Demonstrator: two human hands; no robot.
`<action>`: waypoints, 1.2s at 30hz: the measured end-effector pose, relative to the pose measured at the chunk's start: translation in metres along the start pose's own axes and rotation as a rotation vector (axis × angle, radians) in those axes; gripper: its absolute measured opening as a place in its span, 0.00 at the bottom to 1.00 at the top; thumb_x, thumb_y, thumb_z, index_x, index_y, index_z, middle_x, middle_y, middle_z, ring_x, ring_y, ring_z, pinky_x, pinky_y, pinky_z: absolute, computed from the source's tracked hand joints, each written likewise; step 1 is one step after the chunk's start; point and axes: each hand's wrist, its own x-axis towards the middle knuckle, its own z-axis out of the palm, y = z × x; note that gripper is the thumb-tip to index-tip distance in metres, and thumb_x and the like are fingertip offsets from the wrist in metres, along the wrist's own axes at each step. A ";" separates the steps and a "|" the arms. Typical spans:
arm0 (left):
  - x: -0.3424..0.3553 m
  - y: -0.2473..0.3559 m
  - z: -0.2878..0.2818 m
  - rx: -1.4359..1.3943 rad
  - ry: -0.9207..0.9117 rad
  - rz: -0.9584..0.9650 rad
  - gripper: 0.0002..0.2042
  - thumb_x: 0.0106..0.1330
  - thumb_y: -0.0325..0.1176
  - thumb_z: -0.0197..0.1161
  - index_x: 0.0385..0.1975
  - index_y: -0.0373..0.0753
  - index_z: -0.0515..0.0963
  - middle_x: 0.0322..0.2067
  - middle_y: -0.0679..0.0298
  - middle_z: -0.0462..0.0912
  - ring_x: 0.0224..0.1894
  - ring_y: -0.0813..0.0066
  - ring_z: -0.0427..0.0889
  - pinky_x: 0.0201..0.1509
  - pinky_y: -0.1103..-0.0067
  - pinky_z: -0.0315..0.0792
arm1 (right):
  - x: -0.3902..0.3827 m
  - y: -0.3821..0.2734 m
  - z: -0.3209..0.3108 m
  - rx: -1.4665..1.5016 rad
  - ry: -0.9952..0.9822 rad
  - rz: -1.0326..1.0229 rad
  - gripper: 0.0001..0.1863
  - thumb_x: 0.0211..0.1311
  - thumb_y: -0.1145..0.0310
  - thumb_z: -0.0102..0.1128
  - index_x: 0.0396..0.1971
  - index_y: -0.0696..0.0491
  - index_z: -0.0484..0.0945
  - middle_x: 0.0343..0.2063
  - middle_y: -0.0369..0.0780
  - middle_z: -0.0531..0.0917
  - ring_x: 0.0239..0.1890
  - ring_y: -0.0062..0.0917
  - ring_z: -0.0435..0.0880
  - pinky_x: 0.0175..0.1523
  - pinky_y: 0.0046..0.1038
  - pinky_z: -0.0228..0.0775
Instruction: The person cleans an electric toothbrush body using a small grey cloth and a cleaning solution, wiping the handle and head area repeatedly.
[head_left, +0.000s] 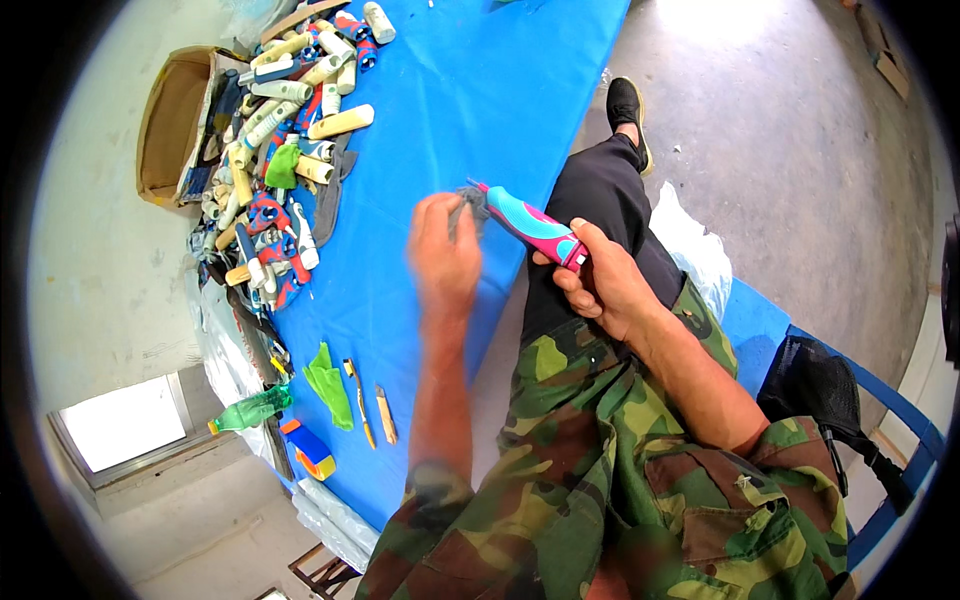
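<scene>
My right hand (604, 283) is wrapped round the lower end of a pink and light-blue electric toothbrush handle (530, 222), which tilts up to the left with its thin metal shaft at the far end. Close to that shaft end, my left hand (442, 240) pinches a crumpled grey cloth (472, 205). The left hand is smeared by motion, and part of the cloth is hidden behind its fingers. Whether the cloth touches the handle I cannot tell for sure.
A heap of used electric toothbrush handles (290, 115) covers the table's far left, beside an open cardboard box (165, 130). Nearer lie a green cloth (328, 385), a toothbrush (360, 400), a wooden-handled tool (386, 414), a green bottle (252, 409) and a blue-orange box (307, 450).
</scene>
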 end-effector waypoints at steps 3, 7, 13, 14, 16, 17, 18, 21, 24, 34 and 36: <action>-0.006 0.013 -0.011 0.029 0.049 0.044 0.08 0.64 0.21 0.67 0.42 0.32 0.81 0.45 0.51 0.84 0.45 0.51 0.85 0.50 0.64 0.79 | 0.002 0.003 -0.001 0.019 0.008 -0.023 0.32 0.81 0.44 0.38 0.45 0.59 0.81 0.17 0.30 0.72 0.12 0.14 0.60 0.17 0.20 0.48; -0.025 0.049 -0.014 0.034 0.008 0.124 0.10 0.64 0.22 0.68 0.44 0.34 0.82 0.45 0.53 0.84 0.46 0.51 0.85 0.50 0.65 0.79 | -0.002 -0.002 -0.001 0.046 0.002 0.035 0.31 0.82 0.44 0.38 0.43 0.57 0.81 0.18 0.31 0.73 0.12 0.15 0.60 0.17 0.20 0.49; -0.042 0.070 0.007 -0.092 -0.070 0.244 0.14 0.57 0.17 0.71 0.44 0.36 0.83 0.44 0.54 0.86 0.46 0.53 0.86 0.50 0.66 0.80 | -0.001 0.001 -0.002 0.045 0.055 0.002 0.26 0.80 0.46 0.42 0.31 0.52 0.77 0.17 0.34 0.75 0.11 0.18 0.63 0.17 0.23 0.49; -0.040 0.068 0.009 -0.087 -0.071 0.243 0.16 0.56 0.17 0.72 0.43 0.37 0.83 0.44 0.54 0.86 0.46 0.53 0.86 0.50 0.66 0.80 | -0.002 -0.001 -0.002 0.058 0.060 0.010 0.25 0.80 0.46 0.42 0.30 0.50 0.76 0.17 0.34 0.76 0.11 0.18 0.63 0.16 0.23 0.49; -0.032 0.060 0.007 -0.070 -0.059 0.231 0.15 0.56 0.16 0.70 0.43 0.36 0.82 0.43 0.53 0.86 0.46 0.52 0.86 0.50 0.66 0.80 | 0.000 0.000 -0.002 0.056 0.059 0.022 0.25 0.81 0.45 0.42 0.31 0.50 0.76 0.17 0.33 0.75 0.11 0.18 0.63 0.16 0.23 0.49; -0.029 0.056 0.006 -0.044 -0.049 0.226 0.14 0.57 0.16 0.69 0.43 0.35 0.82 0.43 0.53 0.86 0.45 0.52 0.86 0.49 0.66 0.80 | 0.000 0.000 -0.002 0.054 0.062 0.032 0.25 0.81 0.45 0.42 0.32 0.49 0.76 0.17 0.33 0.75 0.11 0.18 0.63 0.16 0.23 0.49; -0.025 0.050 0.005 -0.020 -0.038 0.222 0.13 0.58 0.16 0.69 0.43 0.35 0.82 0.43 0.53 0.86 0.45 0.51 0.86 0.49 0.66 0.80 | 0.000 -0.001 -0.003 0.053 0.061 0.031 0.25 0.81 0.45 0.42 0.32 0.49 0.76 0.17 0.33 0.75 0.11 0.18 0.63 0.16 0.23 0.49; -0.016 0.039 0.004 -0.009 -0.023 0.211 0.12 0.61 0.19 0.68 0.44 0.35 0.81 0.42 0.54 0.85 0.45 0.50 0.83 0.48 0.64 0.78 | 0.000 -0.004 -0.004 0.082 0.029 0.065 0.26 0.81 0.44 0.41 0.37 0.51 0.78 0.16 0.33 0.74 0.11 0.18 0.61 0.16 0.23 0.48; -0.010 0.031 0.003 -0.009 -0.008 0.179 0.11 0.61 0.19 0.67 0.43 0.34 0.81 0.43 0.53 0.85 0.45 0.49 0.83 0.49 0.63 0.78 | -0.001 -0.006 -0.003 0.081 -0.021 0.070 0.28 0.82 0.45 0.38 0.44 0.53 0.80 0.16 0.32 0.73 0.11 0.17 0.60 0.17 0.23 0.48; -0.014 0.018 -0.008 0.037 0.069 0.087 0.08 0.63 0.19 0.66 0.41 0.32 0.82 0.42 0.52 0.86 0.43 0.54 0.86 0.48 0.68 0.79 | -0.003 -0.005 -0.001 0.135 -0.048 0.055 0.34 0.82 0.39 0.36 0.47 0.57 0.81 0.17 0.30 0.70 0.13 0.15 0.58 0.18 0.20 0.47; -0.019 0.030 -0.014 0.053 0.045 0.098 0.09 0.62 0.20 0.67 0.41 0.34 0.83 0.42 0.53 0.86 0.44 0.52 0.85 0.49 0.66 0.79 | -0.003 -0.005 -0.001 0.136 -0.076 0.045 0.34 0.82 0.39 0.37 0.47 0.57 0.81 0.17 0.30 0.70 0.13 0.14 0.58 0.18 0.20 0.47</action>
